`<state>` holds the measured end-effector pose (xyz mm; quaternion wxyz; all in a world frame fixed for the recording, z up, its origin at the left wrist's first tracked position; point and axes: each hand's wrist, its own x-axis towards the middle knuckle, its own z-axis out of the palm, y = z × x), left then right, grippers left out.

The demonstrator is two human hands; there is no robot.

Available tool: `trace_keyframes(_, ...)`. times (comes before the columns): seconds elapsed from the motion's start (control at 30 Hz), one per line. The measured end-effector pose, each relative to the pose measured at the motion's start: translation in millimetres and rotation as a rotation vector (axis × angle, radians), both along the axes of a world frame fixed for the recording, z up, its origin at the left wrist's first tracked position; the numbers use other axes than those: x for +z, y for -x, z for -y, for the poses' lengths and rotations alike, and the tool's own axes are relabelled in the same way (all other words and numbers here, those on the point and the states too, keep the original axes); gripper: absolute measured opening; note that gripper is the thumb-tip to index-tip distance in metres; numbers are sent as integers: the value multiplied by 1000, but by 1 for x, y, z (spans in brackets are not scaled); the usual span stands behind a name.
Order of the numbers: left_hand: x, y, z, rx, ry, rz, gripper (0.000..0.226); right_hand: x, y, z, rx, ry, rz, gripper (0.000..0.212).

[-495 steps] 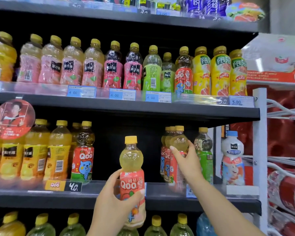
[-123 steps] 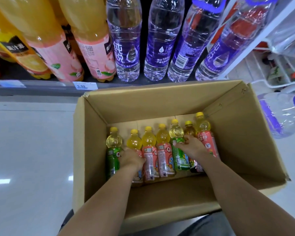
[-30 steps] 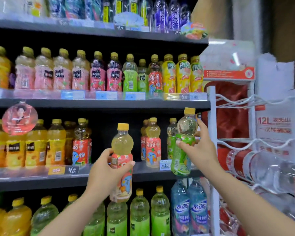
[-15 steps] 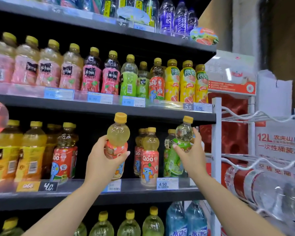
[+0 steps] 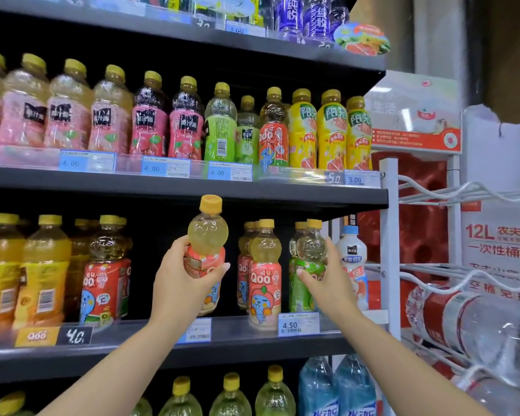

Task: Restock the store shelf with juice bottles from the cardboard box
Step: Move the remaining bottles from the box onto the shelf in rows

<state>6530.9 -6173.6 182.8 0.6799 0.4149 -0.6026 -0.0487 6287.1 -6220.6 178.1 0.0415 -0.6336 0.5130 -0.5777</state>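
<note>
Arms reach up from the bottom edge toward a store shelf (image 5: 252, 349) of drinks. At about 7 o'clock from centre, the left hand (image 5: 182, 288) curls its fingers and thumb round a pink-labelled juice bottle (image 5: 206, 256) with a yellow cap, holding it upright in front of a dark gap in the row, clear of the shelf. At about 4 o'clock, the right hand (image 5: 332, 283) grips a green-labelled juice bottle (image 5: 308, 265), thumb across the label and fingers behind; its base is hidden, so contact with the shelf cannot be told. Between the two hands stands a pink bottle (image 5: 264, 274) at the shelf front, above a price tag (image 5: 298, 324) reading 4.50. Just right of the green bottle is a white bottle (image 5: 351, 250) with a blue cap. Farther off, at 12 o'clock, the upper shelf (image 5: 192, 187) carries pink, green and yellow bottles; at 3 o'clock, a white wire rack (image 5: 463, 190) holds large water jugs (image 5: 469, 322).
</note>
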Motion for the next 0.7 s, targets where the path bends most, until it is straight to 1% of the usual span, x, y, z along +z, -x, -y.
trace_keyframes(0.1,-1,-4,4,27,8,16,52,0,1,3,22,-25,16,84)
trace_keyframes(0.27,-2,-11,17,69,-5,-2,57,-1,-4,3,71,-41,-49,89)
trace_keyframes(0.43,-3,-7,25,100,-13,12,59,-8,-6,2,44,-45,-79,101)
trace_keyframes(0.57,-13,2,26,73,-14,92,60,-10,-3,4,14,-29,-107,102)
trace_keyframes(0.7,-23,7,37,71,-61,89,58,-11,-3,9,-9,-18,-132,102)
